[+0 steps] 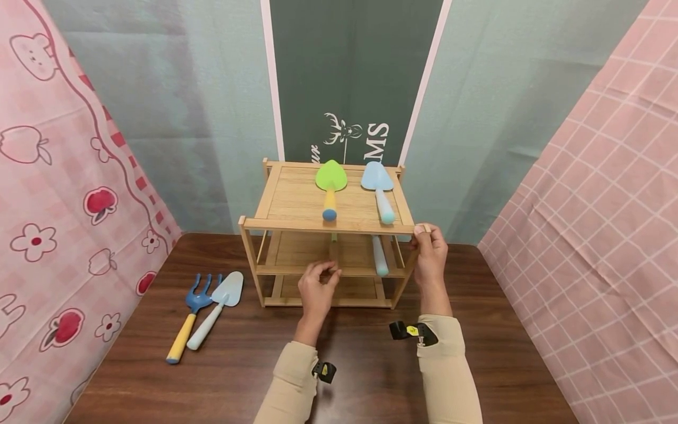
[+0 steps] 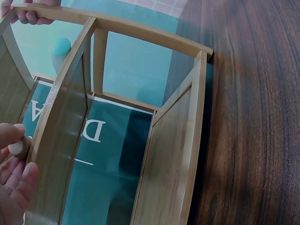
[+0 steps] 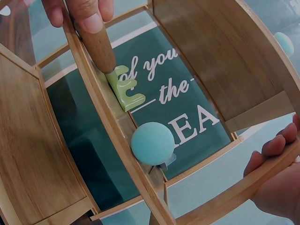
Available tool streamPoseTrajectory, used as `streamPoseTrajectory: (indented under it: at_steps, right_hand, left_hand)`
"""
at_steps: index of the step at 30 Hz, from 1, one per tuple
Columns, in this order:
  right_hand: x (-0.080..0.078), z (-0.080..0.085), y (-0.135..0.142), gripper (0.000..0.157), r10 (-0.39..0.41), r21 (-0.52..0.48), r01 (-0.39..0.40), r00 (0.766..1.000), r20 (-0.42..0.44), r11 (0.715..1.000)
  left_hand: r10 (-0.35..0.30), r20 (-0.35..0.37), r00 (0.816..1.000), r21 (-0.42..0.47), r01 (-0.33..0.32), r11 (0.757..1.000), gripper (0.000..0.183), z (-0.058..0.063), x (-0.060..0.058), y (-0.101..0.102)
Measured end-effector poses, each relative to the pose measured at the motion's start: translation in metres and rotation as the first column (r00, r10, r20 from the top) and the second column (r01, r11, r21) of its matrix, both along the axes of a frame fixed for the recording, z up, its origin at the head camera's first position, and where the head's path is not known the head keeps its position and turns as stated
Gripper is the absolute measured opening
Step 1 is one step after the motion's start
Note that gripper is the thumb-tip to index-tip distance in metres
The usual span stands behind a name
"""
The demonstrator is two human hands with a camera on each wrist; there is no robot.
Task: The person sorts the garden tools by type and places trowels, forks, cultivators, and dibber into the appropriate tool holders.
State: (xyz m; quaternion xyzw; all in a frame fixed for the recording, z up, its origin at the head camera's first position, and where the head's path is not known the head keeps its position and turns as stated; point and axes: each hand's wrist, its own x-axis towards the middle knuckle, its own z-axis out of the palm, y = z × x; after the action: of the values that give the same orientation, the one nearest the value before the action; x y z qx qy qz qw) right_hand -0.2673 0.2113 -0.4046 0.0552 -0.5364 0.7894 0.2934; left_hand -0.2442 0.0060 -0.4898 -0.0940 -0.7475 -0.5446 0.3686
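My left hand (image 1: 318, 288) pinches the wooden handle (image 3: 99, 51) of a small green garden fork (image 3: 125, 91) at the front of the middle shelf of a wooden rack (image 1: 318, 224). Its prongs lie over that shelf, pointing to the back. With my right hand (image 1: 431, 253) I hold the rack's top front right corner. Also on the middle shelf, to the right of the fork, lies a tool with a pale blue handle (image 1: 379, 256); its head is mostly hidden. The top shelf carries a green trowel (image 1: 331, 176) with a yellow handle and a light blue trowel (image 1: 377, 176).
Left of the rack, a blue hand fork (image 1: 198, 299) with a yellow handle and a pale trowel (image 1: 229, 288) lie side by side on the dark wooden table (image 1: 371, 365). Pink patterned cloths (image 1: 69, 235) stand at both sides, a green-grey cloth (image 1: 212, 118) behind.
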Motion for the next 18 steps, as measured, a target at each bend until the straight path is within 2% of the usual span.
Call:
streamPoseTrajectory:
  at_steps: [3, 7, 13, 18]
  right_hand:
    - [0.000, 0.000, 0.000, 0.009, 0.001, -0.002, -0.001, 1.000, 0.002, 1.000]
    - [0.000, 0.000, 0.000, 0.012, 0.005, -0.007, -0.005, 1.000, 0.004, 1.000]
    - [0.000, 0.000, 0.000, 0.007, 0.006, 0.001, -0.006, 1.000, 0.002, 1.000]
    - [0.000, 0.000, 0.001, 0.009, -0.006, 0.008, 0.006, 1.000, 0.014, 1.000]
  left_hand:
    - [0.005, 0.003, 1.000, -0.037, -0.005, 0.999, 0.020, 0.001, 0.003, -0.001]
    - [0.017, 0.028, 0.999, -0.123, -0.014, 0.992, 0.024, 0.005, 0.014, -0.003]
    - [0.009, 0.124, 0.992, -0.232, 0.020, 0.972, 0.027, 0.014, 0.030, -0.011]
    - [-0.010, 0.226, 0.974, -0.297, 0.078, 0.952, 0.029, 0.022, 0.040, -0.021]
